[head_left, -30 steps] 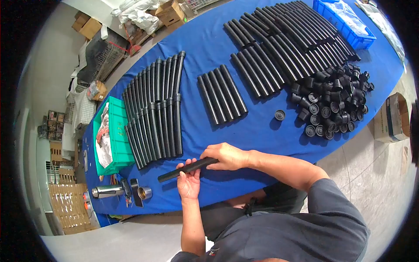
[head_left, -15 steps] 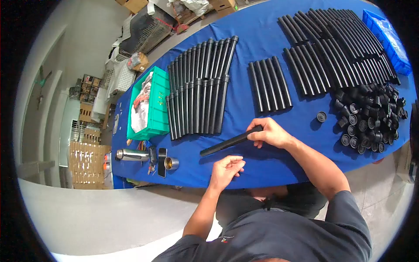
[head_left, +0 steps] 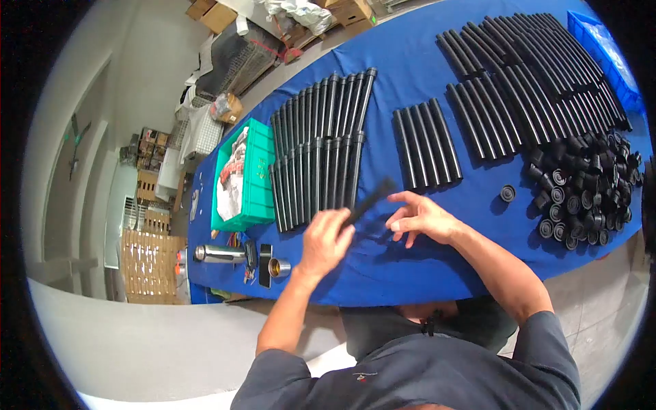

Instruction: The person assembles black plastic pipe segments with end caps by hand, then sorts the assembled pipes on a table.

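My left hand [head_left: 326, 240] is closed around one end of a black tube [head_left: 372, 201], which slants up to the right over the blue cloth and is blurred by motion. My right hand [head_left: 425, 220] is just right of the tube's far end, fingers apart and holding nothing. Beyond my left hand lie two rows of capped black tubes [head_left: 316, 171]. Several plain tubes [head_left: 428, 147] lie past my right hand. A single black cap [head_left: 507, 193] sits apart from a heap of caps [head_left: 581, 191] on the right.
Many more plain tubes [head_left: 540, 82] cover the far right, beside a blue bin [head_left: 632, 92]. Left are a green crate [head_left: 258, 181], a steel flask [head_left: 220, 254], a phone [head_left: 265, 265] and a metal cup [head_left: 279, 267]. The blue-covered table's [head_left: 471, 270] near edge runs before me.
The tube has passed from my right hand to my left hand and now tilts more steeply. My right hand has opened. The view has shifted slightly.
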The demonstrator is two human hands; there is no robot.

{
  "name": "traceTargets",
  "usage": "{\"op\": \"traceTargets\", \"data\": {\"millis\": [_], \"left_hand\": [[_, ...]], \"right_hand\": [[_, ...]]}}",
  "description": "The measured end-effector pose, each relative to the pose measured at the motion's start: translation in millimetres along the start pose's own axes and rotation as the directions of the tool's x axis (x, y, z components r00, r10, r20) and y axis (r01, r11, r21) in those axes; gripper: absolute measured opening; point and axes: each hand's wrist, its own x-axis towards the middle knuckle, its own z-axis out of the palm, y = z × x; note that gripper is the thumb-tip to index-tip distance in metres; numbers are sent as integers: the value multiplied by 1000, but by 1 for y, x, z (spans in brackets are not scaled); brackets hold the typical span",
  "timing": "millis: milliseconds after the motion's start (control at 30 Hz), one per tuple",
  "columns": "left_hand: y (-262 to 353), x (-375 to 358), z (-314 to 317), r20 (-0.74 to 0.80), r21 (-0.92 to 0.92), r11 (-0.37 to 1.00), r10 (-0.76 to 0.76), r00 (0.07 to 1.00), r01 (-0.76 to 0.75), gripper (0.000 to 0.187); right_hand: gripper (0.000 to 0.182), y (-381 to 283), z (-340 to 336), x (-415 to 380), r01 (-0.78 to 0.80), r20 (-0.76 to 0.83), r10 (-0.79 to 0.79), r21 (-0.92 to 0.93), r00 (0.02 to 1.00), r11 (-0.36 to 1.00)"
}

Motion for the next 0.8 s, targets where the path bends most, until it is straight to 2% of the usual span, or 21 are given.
{"op": "traceTargets", "data": {"millis": [100, 133, 167, 267, 333, 500, 533, 800], "left_hand": [[-52, 58, 12, -108, -77, 983, -175, 979, 167, 36], [-55, 87, 13, -112, -176, 956, -258, 960, 236, 34], [-65, 113, 18, -147, -121, 971, -225, 963, 208, 33], [-105, 182, 61, -201, -157, 970, -216, 955, 187, 33], [-121, 222, 91, -251, -87, 985, -164, 954, 147, 36], [-124, 281, 146, -170, 41, 970, -231, 958, 241, 41], [-121, 286, 152, -94, 60, 960, -267, 959, 274, 43], [-126, 304, 183, 17, 204, 921, -343, 939, 333, 37]], "right_hand": [[75, 4, -1, 7, -70, 129, 79, -71, 988, 995], [74, 6, -2, 8, -73, 139, 82, -71, 987, 995], [72, 8, -3, 9, -75, 147, 86, -76, 985, 994], [66, 6, -5, 9, -79, 150, 93, -96, 984, 992], [64, 6, -6, 10, -78, 168, 95, -104, 981, 992], [61, 9, -8, 10, -78, 161, 89, -73, 983, 994], [61, 9, -8, 10, -78, 157, 91, -84, 983, 993], [58, 10, -9, 11, -87, 156, 100, -88, 983, 992]]}}
